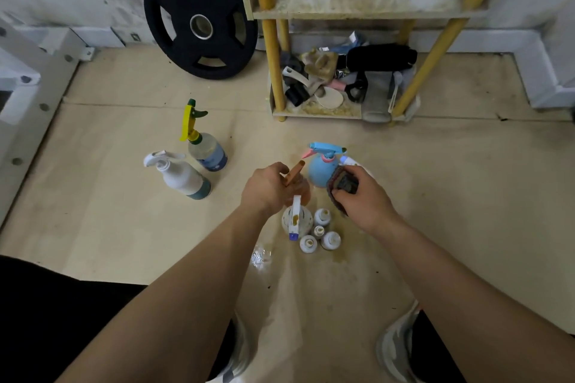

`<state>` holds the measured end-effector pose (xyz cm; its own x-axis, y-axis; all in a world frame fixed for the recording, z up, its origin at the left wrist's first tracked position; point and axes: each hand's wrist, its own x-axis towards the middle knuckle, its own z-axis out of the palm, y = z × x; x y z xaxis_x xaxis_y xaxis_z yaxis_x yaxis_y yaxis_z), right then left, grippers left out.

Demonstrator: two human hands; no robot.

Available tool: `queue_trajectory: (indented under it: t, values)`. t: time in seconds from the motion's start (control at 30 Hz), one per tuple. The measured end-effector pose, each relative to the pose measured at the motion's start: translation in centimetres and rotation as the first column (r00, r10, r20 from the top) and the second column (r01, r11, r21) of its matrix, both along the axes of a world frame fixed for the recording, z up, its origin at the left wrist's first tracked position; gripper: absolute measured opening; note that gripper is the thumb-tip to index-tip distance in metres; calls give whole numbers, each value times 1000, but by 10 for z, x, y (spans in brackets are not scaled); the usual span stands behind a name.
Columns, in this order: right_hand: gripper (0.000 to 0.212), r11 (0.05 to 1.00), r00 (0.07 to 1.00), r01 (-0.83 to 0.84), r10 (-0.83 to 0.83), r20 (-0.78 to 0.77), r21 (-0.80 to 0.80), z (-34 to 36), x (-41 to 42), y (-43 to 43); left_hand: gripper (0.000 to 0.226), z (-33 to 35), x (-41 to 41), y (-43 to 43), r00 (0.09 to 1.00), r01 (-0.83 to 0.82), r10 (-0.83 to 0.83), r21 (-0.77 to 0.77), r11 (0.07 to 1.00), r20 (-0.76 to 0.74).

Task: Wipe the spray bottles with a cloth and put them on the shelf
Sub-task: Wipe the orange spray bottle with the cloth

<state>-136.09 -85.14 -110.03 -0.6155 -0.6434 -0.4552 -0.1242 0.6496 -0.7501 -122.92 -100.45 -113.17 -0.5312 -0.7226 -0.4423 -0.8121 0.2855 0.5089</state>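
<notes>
Left hand [267,188] clamps the orange bottle [303,191] by its neck, mid-floor, just beside the blue bottle [320,172]. Right hand [362,200] grips the bunched cloth [342,182], close by. Best move: steady that neck, wrap the cloth round the belly, then twist.

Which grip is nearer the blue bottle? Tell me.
Right. The right grip, holding a cloth, is just right of the blue bottle. The left grip holds the orange bottle, farther off to the left.
</notes>
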Motion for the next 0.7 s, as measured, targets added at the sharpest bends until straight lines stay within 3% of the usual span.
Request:
queue_trajectory:
  t: [0.1,0.33,0.7]
  values:
    - [43,1000,1000,-16,16,2,-11,0,0,0,24,-2,-1,1,1000,6,-7,-25,1000,-21]
    - [50,997,1000,-22,24,19,-77,9,1,-1,13,-4,7,-5,1000,24,-25,-116,993,-15]
    - [49,982,995,-95,90,-34,-166,71,0,-14,6,58,27,-25,965,-75,35,-144,987,-259]
